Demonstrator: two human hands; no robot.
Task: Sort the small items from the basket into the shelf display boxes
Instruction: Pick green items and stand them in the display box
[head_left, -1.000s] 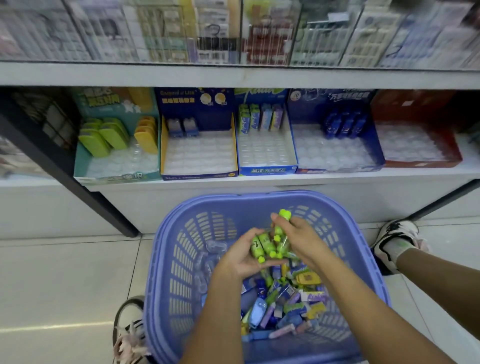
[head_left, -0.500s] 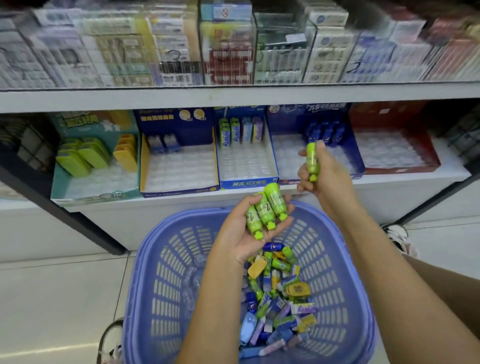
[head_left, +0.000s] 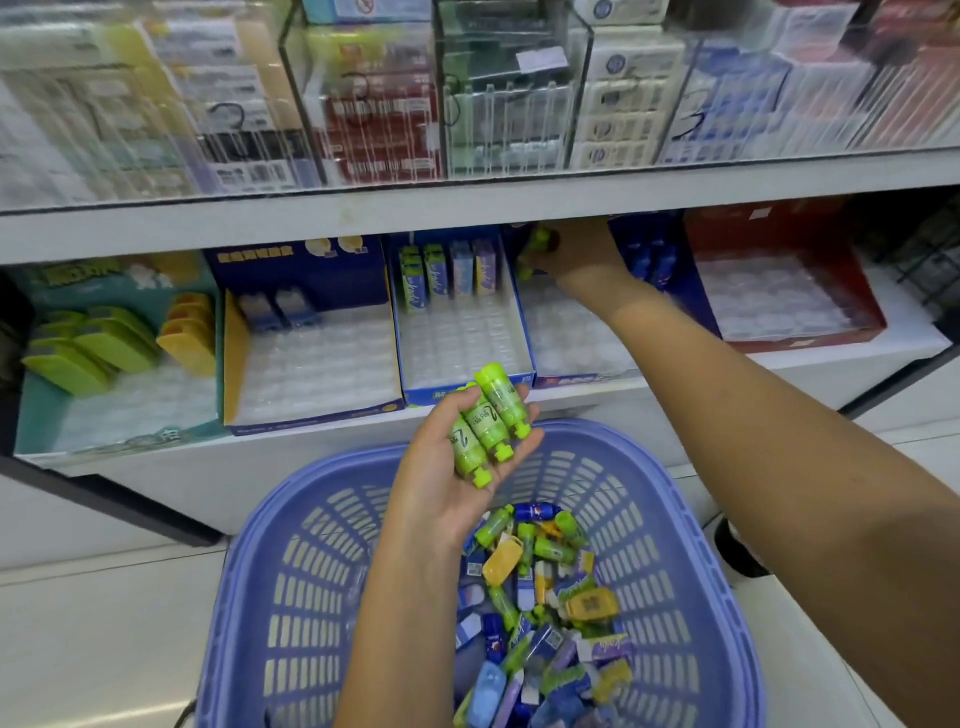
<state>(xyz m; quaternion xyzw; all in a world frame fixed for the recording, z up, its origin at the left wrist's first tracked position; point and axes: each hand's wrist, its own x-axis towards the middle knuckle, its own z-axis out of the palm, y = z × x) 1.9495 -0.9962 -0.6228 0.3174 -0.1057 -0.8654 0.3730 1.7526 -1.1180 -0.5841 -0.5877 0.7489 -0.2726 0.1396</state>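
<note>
Hidden or unclear: the single green bottle (head_left: 540, 243) is blurred and half covered by fingers; the heap of small items (head_left: 540, 613) inside the basket (head_left: 675, 512) cannot be counted.
Right hand (head_left: 579, 254): fingers are closed round the single green bottle, beyond the basket, at the back of the dark blue display box (head_left: 571, 343).
Left hand (head_left: 452, 478): held palm up over the basket's far rim, fingers nearly straight, green bottles (head_left: 491, 423) carried on them.
Count: three green bottles; five display boxes (head_left: 457, 338) on the shelf (head_left: 311, 467) beyond the basket.

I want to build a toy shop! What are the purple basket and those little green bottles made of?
Purple basket: looks like moulded plastic, smooth with a slight sheen; even slots run through its walls. Little green bottles lying on the left hand: probably glossy plastic, with bright caps and printed labels, though too small to be sure.
</note>
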